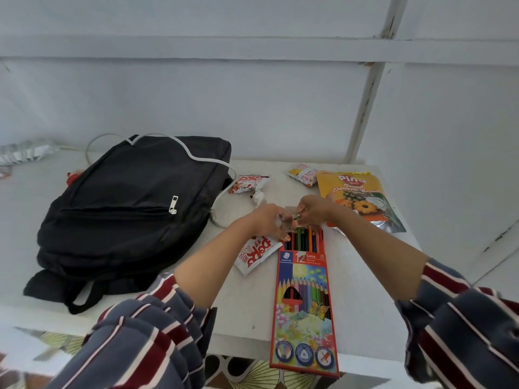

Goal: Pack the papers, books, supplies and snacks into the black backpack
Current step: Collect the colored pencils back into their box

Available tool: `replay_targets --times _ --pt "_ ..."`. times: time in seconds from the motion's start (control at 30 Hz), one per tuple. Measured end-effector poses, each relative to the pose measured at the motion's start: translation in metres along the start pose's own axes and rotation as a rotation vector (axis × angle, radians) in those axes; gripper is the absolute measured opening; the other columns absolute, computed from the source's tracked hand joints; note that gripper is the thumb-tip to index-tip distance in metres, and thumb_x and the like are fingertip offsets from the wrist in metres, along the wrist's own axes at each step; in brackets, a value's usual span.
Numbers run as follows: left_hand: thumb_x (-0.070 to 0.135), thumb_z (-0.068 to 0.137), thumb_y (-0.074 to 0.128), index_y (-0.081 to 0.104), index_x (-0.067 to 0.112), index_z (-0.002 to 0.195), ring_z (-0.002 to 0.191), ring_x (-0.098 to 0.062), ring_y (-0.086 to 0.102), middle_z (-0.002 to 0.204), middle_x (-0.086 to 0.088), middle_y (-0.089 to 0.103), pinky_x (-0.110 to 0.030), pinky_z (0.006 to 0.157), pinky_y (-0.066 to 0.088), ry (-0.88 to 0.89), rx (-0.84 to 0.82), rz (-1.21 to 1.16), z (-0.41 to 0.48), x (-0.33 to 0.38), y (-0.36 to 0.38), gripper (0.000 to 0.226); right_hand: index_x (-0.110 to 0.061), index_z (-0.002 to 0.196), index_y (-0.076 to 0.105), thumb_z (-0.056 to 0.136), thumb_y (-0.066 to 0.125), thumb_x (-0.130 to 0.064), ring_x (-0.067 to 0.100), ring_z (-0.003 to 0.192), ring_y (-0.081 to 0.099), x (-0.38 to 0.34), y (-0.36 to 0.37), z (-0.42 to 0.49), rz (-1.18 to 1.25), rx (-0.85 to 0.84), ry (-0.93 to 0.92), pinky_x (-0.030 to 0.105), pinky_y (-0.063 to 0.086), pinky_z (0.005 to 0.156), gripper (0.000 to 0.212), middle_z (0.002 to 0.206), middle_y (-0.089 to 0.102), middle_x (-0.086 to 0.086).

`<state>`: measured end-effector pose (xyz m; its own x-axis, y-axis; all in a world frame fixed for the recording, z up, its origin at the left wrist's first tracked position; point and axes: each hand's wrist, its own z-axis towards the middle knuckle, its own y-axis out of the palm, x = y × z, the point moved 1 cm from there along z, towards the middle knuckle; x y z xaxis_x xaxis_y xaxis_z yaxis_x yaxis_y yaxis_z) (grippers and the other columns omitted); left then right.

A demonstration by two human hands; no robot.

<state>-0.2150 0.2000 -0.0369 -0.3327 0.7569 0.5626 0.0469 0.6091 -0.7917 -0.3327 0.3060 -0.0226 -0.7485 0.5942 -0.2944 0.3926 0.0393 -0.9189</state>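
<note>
At the far left, toward ten o'clock, a crumpled silvery wrapper (25,153) lies at the back of the white table (365,290). The black backpack (132,209) lies flat at nine o'clock from the hands, a zip pull showing on its front pocket. Its straps trail toward the near edge, and a white cable (196,157) runs over its top corner.

Just right of the bag, at eleven o'clock from the hands, sits a red-and-white snack packet (248,184). A second snack packet (257,254) lies at seven o'clock, below the left wrist and right beside the pencil box (304,313). That box lies lengthwise, its near end at six o'clock overhanging the table's edge. Its far end is open, with coloured pencils (304,238) sticking out.

The left hand (269,220) has its fingers curled on the open mouth of the box, thumb down at the left corner. Blur hides exactly what the fingertips hold. The right hand (313,210) meets it there, fingers pinched together on the tip of a green pencil (300,233). Both sleeves are striped.

At one o'clock lies a small yellow packet (303,174). At two o'clock is a pineapple biscuit bag (362,200), the right forearm crossing its near corner.
</note>
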Motion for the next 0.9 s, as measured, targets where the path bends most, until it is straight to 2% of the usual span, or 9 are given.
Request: replay_targets --times 0.1,0.2,0.3,0.4,0.5,0.63,0.7,0.8,0.9 --pt "0.016 0.078 0.073 0.053 0.016 0.131 0.118 -0.022 0.048 0.129 -0.004 0.053 -0.026 0.085 0.037 0.0 0.004 -0.006 -0.001 0.001 0.001 0.056 -0.007 0.112 0.057 0.084 0.063 -0.041 0.023 0.107 0.051 -0.003 0.0 -0.007 -0.077 -0.001 -0.009 0.039 0.027 0.096 0.045 0.111 0.059 0.009" --pt "0.016 0.079 0.073 0.05 0.017 0.134 0.119 -0.021 0.048 0.133 -0.005 0.049 -0.024 0.086 0.037 -0.004 0.007 -0.001 -0.002 0.002 0.0 0.06 -0.009 0.113 0.057 0.084 0.064 -0.041 0.023 0.106 0.054 -0.005 0.002 -0.012 -0.136 -0.013 -0.043 0.036 0.03 0.092 0.044 0.111 0.063 0.009" --pt "0.019 0.078 0.073 0.05 0.018 0.134 0.12 -0.022 0.047 0.134 -0.005 0.048 -0.025 0.087 0.037 -0.001 0.011 0.001 -0.004 0.002 0.0 0.061 -0.014 0.112 0.06 0.082 0.063 -0.047 0.021 0.108 0.053 -0.007 0.007 -0.018 -0.241 0.033 -0.061 0.039 0.023 0.092 0.044 0.109 0.064 0.004" --pt "0.02 0.078 0.074 0.051 0.017 0.132 0.121 -0.022 0.047 0.133 -0.005 0.049 -0.025 0.088 0.035 0.008 0.015 0.011 -0.004 0.002 0.0 0.059 -0.015 0.111 0.062 0.084 0.06 -0.047 0.021 0.108 0.053 -0.01 0.01 -0.027 -0.286 0.073 -0.068 0.038 0.022 0.088 0.042 0.11 0.064 0.002" --pt "0.021 0.077 0.075 0.052 0.017 0.132 0.121 -0.022 0.047 0.133 -0.005 0.049 -0.027 0.089 0.036 0.002 0.015 0.004 -0.004 0.002 0.0 0.06 -0.015 0.111 0.063 0.087 0.057 -0.045 0.022 0.108 0.053 -0.011 0.012 -0.033 -0.294 0.093 -0.073 0.039 0.023 0.091 0.039 0.111 0.064 0.003" --pt "0.021 0.077 0.074 0.051 0.018 0.132 0.12 -0.022 0.047 0.134 -0.005 0.049 -0.027 0.088 0.037 -0.001 0.02 0.017 -0.004 0.003 0.0 0.06 -0.009 0.117 0.058 0.088 0.058 -0.04 0.024 0.111 0.052 -0.011 0.01 -0.038 -0.131 0.046 -0.063 0.033 0.031 0.088 0.043 0.118 0.06 0.008" --pt "0.021 0.078 0.074 0.05 0.018 0.133 0.119 -0.022 0.049 0.135 -0.004 0.049 -0.026 0.086 0.039 -0.002 0.02 0.018 -0.004 0.003 0.0 0.06 -0.001 0.117 0.057 0.086 0.064 -0.033 0.028 0.109 0.054 -0.013 0.007 -0.04 0.007 0.009 -0.051 0.039 0.042 0.093 0.044 0.118 0.06 0.015" --pt "0.023 0.077 0.074 0.049 0.018 0.134 0.12 -0.021 0.049 0.135 -0.004 0.05 -0.026 0.086 0.038 -0.007 0.026 0.017 -0.005 0.003 0.001 0.062 0.008 0.108 0.06 0.084 0.067 -0.02 0.034 0.104 0.057 -0.016 0.002 -0.043 0.145 -0.014 -0.04 0.043 0.044 0.094 0.038 0.111 0.061 0.025" --pt "0.022 0.078 0.074 0.048 0.017 0.135 0.121 -0.021 0.047 0.134 -0.004 0.049 -0.026 0.086 0.039 -0.011 0.031 0.007 -0.006 0.003 0.001 0.063 0.004 0.099 0.061 0.082 0.069 -0.016 0.03 0.092 0.058 -0.014 -0.002 -0.041 0.226 -0.033 -0.025 0.04 0.046 0.087 0.027 0.096 0.062 0.019"
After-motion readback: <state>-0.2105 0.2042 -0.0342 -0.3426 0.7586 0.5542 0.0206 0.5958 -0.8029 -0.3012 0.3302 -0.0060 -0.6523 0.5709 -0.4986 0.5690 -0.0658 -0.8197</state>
